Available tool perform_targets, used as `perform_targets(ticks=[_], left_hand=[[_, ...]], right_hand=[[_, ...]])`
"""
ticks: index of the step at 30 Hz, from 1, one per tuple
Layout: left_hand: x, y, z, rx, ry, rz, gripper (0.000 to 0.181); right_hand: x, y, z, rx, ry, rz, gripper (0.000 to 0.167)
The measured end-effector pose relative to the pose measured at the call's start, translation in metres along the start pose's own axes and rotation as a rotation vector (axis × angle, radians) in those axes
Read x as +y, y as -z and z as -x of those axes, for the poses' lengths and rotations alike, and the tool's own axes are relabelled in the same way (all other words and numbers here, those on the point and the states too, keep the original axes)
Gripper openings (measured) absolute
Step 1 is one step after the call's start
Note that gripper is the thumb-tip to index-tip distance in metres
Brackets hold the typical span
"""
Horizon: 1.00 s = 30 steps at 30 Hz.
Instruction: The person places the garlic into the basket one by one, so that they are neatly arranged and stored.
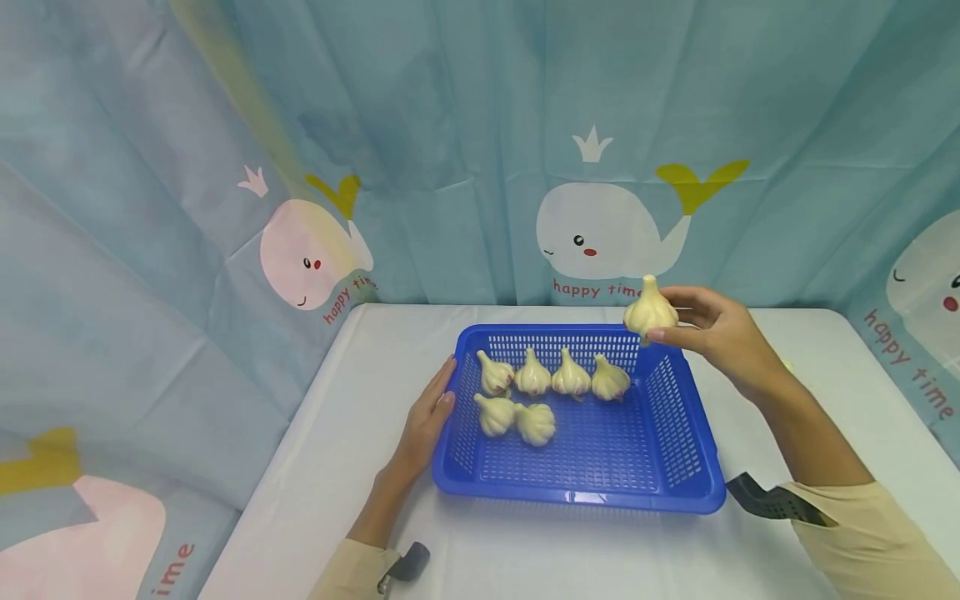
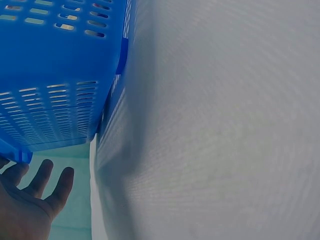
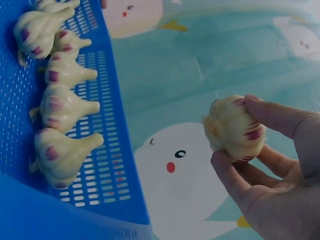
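Note:
My right hand point(image 1: 712, 333) pinches a garlic bulb point(image 1: 650, 310) between thumb and fingers, above the back right corner of a blue plastic basket point(image 1: 570, 502). In the right wrist view the held bulb point(image 3: 234, 129) shows purple streaks and its root end. Several more garlic bulbs point(image 1: 532, 375) lie in the basket, in a back row and a shorter second row at the left. Against the basket's left rim rests my left hand point(image 1: 427, 417), fingers extended. The left wrist view shows those fingers point(image 2: 60, 192) spread by the rim.
The basket stands on a white-covered table point(image 1: 337, 392). A pale curtain point(image 1: 465, 100) with printed whales hangs behind and at the sides. Right of the basket, a small pale thing point(image 1: 787, 365) is mostly hidden behind my right arm. Dark straps point(image 1: 780, 500) sit at both wrists.

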State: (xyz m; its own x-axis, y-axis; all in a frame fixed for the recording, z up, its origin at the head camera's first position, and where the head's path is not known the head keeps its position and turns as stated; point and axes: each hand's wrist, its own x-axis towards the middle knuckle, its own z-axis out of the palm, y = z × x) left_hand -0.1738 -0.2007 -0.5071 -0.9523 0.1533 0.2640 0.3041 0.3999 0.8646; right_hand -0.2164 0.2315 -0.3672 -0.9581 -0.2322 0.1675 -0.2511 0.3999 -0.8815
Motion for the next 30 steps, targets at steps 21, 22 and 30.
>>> perform_targets(ticks=[21, 22, 30], left_hand=[[-0.001, 0.0, 0.0, 0.005, -0.003, -0.001, 0.057], [-0.001, 0.0, 0.0, 0.005, -0.003, 0.001, 0.057], [0.0, 0.0, 0.0, 0.008, -0.011, -0.001, 0.056]], right_hand=[[0.006, -0.023, -0.022, -0.09, -0.027, -0.02, 0.068], [0.007, -0.024, -0.023, -0.095, -0.03, -0.019, 0.068], [0.01, -0.032, -0.031, -0.132, -0.048, -0.054, 0.068]])
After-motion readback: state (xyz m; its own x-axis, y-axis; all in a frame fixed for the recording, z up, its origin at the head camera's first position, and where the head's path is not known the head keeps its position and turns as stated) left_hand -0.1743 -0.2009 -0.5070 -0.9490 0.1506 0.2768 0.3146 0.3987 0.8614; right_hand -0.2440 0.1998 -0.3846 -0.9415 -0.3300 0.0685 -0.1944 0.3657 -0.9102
